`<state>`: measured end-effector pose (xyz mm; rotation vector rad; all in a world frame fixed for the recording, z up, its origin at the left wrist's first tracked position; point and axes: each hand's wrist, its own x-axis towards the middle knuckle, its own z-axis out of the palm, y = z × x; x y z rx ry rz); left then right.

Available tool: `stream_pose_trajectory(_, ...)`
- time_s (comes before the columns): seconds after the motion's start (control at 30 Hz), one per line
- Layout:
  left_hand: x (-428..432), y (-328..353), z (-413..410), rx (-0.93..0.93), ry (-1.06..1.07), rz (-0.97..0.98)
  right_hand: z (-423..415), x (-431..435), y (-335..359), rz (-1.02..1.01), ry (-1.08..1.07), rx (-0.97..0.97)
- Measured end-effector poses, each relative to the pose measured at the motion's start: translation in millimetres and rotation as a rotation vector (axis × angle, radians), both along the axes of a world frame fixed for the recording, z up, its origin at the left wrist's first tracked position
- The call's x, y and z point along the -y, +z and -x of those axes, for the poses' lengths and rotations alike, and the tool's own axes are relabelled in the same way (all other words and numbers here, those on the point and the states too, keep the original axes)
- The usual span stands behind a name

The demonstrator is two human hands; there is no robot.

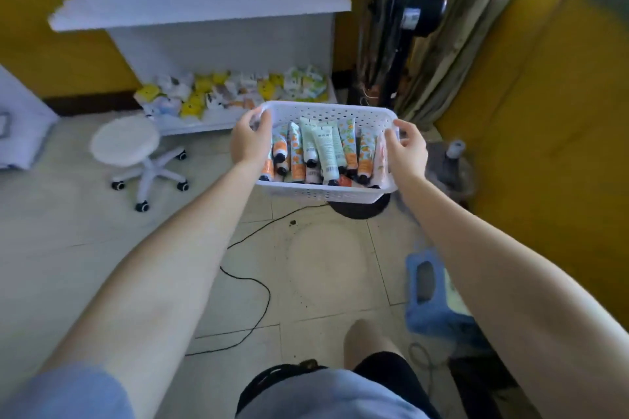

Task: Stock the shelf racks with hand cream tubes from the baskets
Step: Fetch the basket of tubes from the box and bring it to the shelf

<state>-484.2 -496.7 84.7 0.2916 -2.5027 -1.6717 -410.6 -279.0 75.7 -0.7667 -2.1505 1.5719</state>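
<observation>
Out in front of me, above the tiled floor (316, 269), I carry a white perforated basket (323, 196) with both arms stretched forward. My left hand (250, 143) grasps the left rim, fingers curled over the edge near the far corner. My right hand (406, 150) grasps the right rim the same way, thumb on top and fingers wrapped over the side. The basket hangs clear of the floor, held level between the two hands.

The hand cream tubes (323, 150) lie packed inside it, side by side and partly overlapping. Most have their black caps pointing towards me. Several are printed in orange and white, and a few in the middle are pale green.

Beyond the basket a white shelf rack (211, 7) stands against the yellow wall. Its lowest shelf, just behind the far rim of the basket, carries a heap of small yellow and white packets (231, 92).

To the left of the basket a round white stool (126, 143) on castors stands on the floor. A black cable (252, 282) winds across the tiles below my forearms. A dark round base (360, 209) shows under the near edge of the basket; it may belong to a fan, but I cannot be sure. On the near right, a small blue plastic stool (432, 296) sits on the floor, partly hidden by my right forearm.
</observation>
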Motion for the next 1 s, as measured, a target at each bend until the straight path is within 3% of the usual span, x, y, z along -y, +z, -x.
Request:
stream_pose_trajectory(0.3, 72, 68, 161, -0.124, 0.170, 0.077, 217, 54, 70, 0.002, 0.249, -0.151)
stream_pose_trajectory(0.53, 102, 164, 310, -0.222, 0.311, 0.066, 399, 78, 162, 0.056, 0.373, -0.239)
stream_pose_trajectory(1.0, 195, 295, 578, -0.404, 0.263, 0.006, 684, 152, 314, -0.024, 0.466, -0.411)
